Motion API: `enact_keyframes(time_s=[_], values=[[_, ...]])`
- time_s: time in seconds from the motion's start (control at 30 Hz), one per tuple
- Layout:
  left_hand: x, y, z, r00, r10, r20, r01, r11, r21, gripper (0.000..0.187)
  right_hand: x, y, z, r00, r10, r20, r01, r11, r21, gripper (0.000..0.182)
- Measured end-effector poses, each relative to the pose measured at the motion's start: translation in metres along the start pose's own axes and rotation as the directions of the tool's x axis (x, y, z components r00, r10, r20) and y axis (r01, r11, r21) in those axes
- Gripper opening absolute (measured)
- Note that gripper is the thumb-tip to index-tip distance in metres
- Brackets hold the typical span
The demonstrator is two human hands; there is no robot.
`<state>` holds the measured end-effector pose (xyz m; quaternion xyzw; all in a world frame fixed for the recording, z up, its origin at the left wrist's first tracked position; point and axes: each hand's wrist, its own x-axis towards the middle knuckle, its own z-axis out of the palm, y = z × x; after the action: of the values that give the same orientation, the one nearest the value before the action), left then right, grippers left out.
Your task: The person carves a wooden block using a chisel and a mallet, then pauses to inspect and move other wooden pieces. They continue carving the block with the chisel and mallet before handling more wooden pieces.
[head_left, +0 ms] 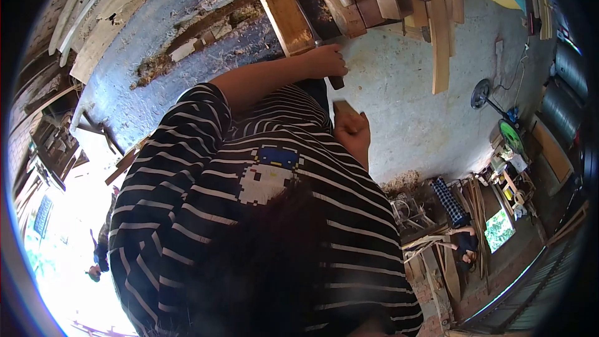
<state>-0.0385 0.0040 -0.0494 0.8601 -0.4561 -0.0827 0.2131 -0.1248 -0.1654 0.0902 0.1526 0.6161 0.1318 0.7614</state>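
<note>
A dark-handled tool (337, 82) is gripped in the closed left hand (326, 61), beside the end of a pale wooden block (290, 19). A small wooden piece (342, 107) is held by the curled fingers of the right hand (353, 131) (just below the tool), near the striped shirt (249, 118). Boards (440, 40) are spread over the pale surface (393, 100).

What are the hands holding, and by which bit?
The left hand grips a tool by its dark handle; the right hand, a wooden piece, its held part hidden.
</note>
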Motion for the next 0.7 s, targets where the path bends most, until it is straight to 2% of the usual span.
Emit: enact_keyframes(time_s=[0.03,0.1,0.13,0.17,0.2,0.23,0.27,0.3,0.33,0.37,0.4,0.43,0.47,0.53,0.6,0.67,0.7], values=[[-0.001,0.0,-0.002,1.0,-0.005,-0.007,0.005,1.0,-0.008,0.013,-0.002,0.008,0.005,1.0,-0.005,-0.005,0.005,1.0,0.002,0.029],[0.0,-0.001,-0.007,1.0,-0.011,-0.012,0.011,1.0,-0.021,0.013,-0.004,0.019,0.012,0.961,0.263,0.08,-0.257,0.964,-0.073,0.026],[0.001,-0.002,-0.011,1.0,-0.025,-0.018,0.025,1.0,-0.003,0.012,-0.002,0.017,0.011,0.962,0.262,0.074,-0.257,0.964,-0.069,0.026],[0.002,-0.002,-0.013,0.999,-0.037,-0.023,0.037,0.999,0.016,0.012,0.001,0.013,0.009,0.995,0.097,-0.029,-0.097,0.995,-0.027,0.025],[0.003,-0.002,-0.012,0.999,-0.039,-0.021,0.039,0.999,0.011,0.012,0.004,0.008,0.007,0.988,-0.069,-0.137,0.069,0.998,-0.005,0.024],[0.004,-0.003,-0.011,0.999,-0.028,-0.036,0.028,1.0,0.002,0.013,0.011,-0.007,-0.002,0.987,-0.069,-0.142,0.069,0.998,-0.006,0.024],[0.004,-0.005,-0.011,0.999,-0.019,-0.05,0.018,1.0,-0.006,0.013,0.022,-0.03,-0.017,0.952,-0.286,-0.113,0.283,0.958,-0.04,0.024],[0.004,-0.005,-0.009,0.999,-0.025,-0.047,0.024,1.0,-0.008,0.013,0.028,-0.042,-0.025,0.87,-0.487,-0.078,0.483,0.873,-0.067,0.024],[0.004,-0.005,-0.007,0.999,-0.029,-0.016,0.028,1.0,-0.008,0.013,0.019,-0.027,-0.014,0.871,-0.484,-0.084,0.48,0.875,-0.068,0.024],[0.003,-0.004,-0.005,0.999,-0.03,0.015,0.03,1.0,-0.009,0.014,0.006,-0.015,-0.001,0.958,-0.285,-0.044,0.281,0.957,-0.074,0.025],[0.001,-0.004,-0.003,0.999,-0.029,0.02,0.03,0.999,-0.016,0.014,-0.005,-0.003,0.01,0.997,-0.074,-0.006,0.073,0.994,-0.086,0.026],[-0.003,-0.003,-0.003,1.0,-0.007,-0.022,0.006,0.999,-0.033,0.014,-0.007,-0.003,0.016,0.991,0.135,0.014,-0.132,0.982,-0.136,0.029],[-0.005,-0.004,-0.002,0.998,0.014,-0.066,-0.017,0.999,-0.048,0.014,-0.011,-0.002,0.022,0.991,0.132,0.009,-0.13,0.983,-0.131,0.029],[-0.008,-0.007,-0.011,0.998,0.009,-0.067,-0.013,0.998,-0.063,0.014,-0.018,0.003,0.033,0.962,0.27,0.039,-0.265,0.959,-0.095,0.029],[-0.012,-0.003,-0.012,0.998,0.009,-0.063,-0.014,0.996,-0.085,0.014,-0.012,-0.021,0.021,0.972,0.234,0.028,-0.233,0.972,-0.03,0.031],[-0.012,-0.005,-0.009,0.998,0.019,-0.058,-0.023,0.997,-0.071,0.015,-0.002,-0.044,0.007,0.987,-0.01,-0.161,0.014,1.0,0.024,0.032],[-0.012,-0.005,-0.009,0.999,0.014,-0.053,-0.018,0.997,-0.073,0.015,0.003,-0.042,0.001,0.987,-0.1,-0.128,0.11,0.992,0.068,0.035]])
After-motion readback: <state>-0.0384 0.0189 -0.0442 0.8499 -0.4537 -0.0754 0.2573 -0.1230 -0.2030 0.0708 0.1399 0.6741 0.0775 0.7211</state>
